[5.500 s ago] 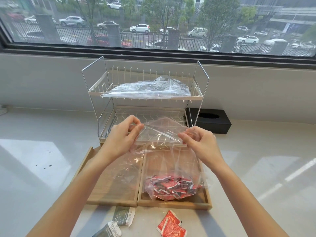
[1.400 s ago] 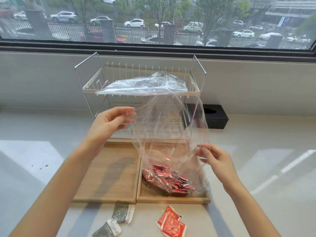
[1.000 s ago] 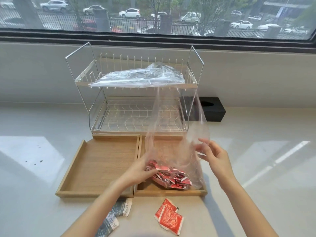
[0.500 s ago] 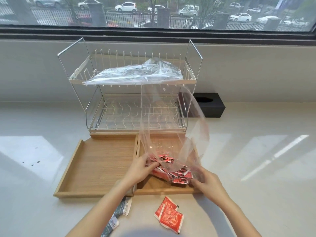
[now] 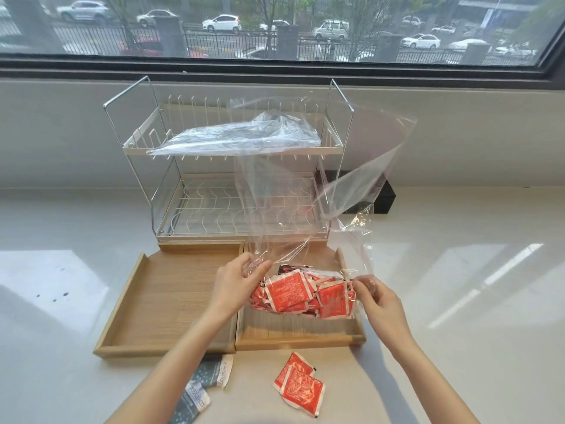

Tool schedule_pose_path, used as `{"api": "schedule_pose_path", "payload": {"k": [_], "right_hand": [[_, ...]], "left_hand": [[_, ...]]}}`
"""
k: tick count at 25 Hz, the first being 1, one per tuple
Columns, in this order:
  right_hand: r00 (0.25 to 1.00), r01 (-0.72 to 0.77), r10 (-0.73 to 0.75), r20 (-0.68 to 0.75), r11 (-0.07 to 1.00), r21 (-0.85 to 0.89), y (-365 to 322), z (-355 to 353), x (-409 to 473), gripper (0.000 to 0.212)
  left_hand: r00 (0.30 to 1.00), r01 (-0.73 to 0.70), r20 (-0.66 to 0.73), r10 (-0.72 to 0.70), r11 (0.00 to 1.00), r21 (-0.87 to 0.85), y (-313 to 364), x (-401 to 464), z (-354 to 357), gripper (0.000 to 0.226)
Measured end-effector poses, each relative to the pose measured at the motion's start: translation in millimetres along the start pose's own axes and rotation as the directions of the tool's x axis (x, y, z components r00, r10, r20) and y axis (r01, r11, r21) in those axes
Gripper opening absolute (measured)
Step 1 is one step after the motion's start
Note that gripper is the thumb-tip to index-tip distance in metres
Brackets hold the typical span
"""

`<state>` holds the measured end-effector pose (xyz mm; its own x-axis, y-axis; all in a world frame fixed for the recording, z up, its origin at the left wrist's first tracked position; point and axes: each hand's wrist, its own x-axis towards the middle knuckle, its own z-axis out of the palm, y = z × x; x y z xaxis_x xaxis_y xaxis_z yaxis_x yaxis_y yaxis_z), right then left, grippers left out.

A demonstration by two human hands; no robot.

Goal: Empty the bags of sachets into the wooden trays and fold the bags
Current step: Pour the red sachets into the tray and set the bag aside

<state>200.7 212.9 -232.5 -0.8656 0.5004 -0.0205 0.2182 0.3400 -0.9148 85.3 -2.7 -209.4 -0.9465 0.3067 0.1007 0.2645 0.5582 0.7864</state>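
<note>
I see red sachets with white print, a clear bag, tan trays, grey sachets.

Clear glossy crinkled plastic bag above the left hand, shiny red foil-like sachets between both hands, matt grained wooden trays beneath, polished reflective table, wire metal rack beyond.

We see two wooden trays side by side — the left tray and the right tray, which has sachets over it. Behind them stands a wire rack with a bag on its upper shelf — loose sachets lie in front of the trays.
</note>
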Motion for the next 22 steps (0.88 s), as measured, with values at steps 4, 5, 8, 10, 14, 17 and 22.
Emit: {"api": "schedule_pose_path", "payload": {"k": [4, 5, 8, 10, 14, 17, 22], "right_hand": [[0.998, -0.026, 0.034, -0.044, 0.983, 0.182, 0.0, 4.9, -18.7, 0.018], [0.997, -0.037, 0.051, -0.061, 0.976, 0.215, 1.1, 6.8, -24.5, 0.019], [0.987, -0.103, 0.132, -0.092, 0.957, 0.270, 10.4, 12.1, -42.0, 0.021], [0.974, -0.159, 0.199, -0.107, 0.940, 0.301, 17.9, 14.1, -51.6, 0.022], [0.952, -0.249, 0.292, -0.093, 0.913, 0.324, 27.9, 15.6, -64.1, 0.023], [0.939, -0.322, 0.344, -0.027, 0.901, 0.292, 32.2, 18.0, -70.6, 0.025], [0.891, -0.451, 0.435, 0.130, 0.818, 0.358, 20.6, 15.3, -74.1, 0.028]], "left_hand": [[0.994, 0.092, 0.066, -0.084, 0.988, -0.120, 3.5, -24.5, -2.1, 0.041], [0.988, 0.124, 0.106, -0.109, 0.980, -0.154, 2.4, -32.7, -0.5, 0.046], [0.963, 0.205, 0.231, -0.141, 0.938, -0.281, -1.9, -57.7, 3.8, 0.045], [0.930, 0.274, 0.345, -0.129, 0.869, -0.412, -5.6, -73.2, 3.7, 0.030], [0.849, 0.398, 0.515, -0.116, 0.781, -0.481, -25.2, -95.7, 4.7, 0.067], [0.817, 0.438, 0.560, -0.136, 0.777, -0.451, -35.0, -106.8, 4.0, 0.082], [0.845, 0.452, 0.495, -0.203, 0.766, -0.457, -36.2, -116.6, 3.0, 0.027]]}}
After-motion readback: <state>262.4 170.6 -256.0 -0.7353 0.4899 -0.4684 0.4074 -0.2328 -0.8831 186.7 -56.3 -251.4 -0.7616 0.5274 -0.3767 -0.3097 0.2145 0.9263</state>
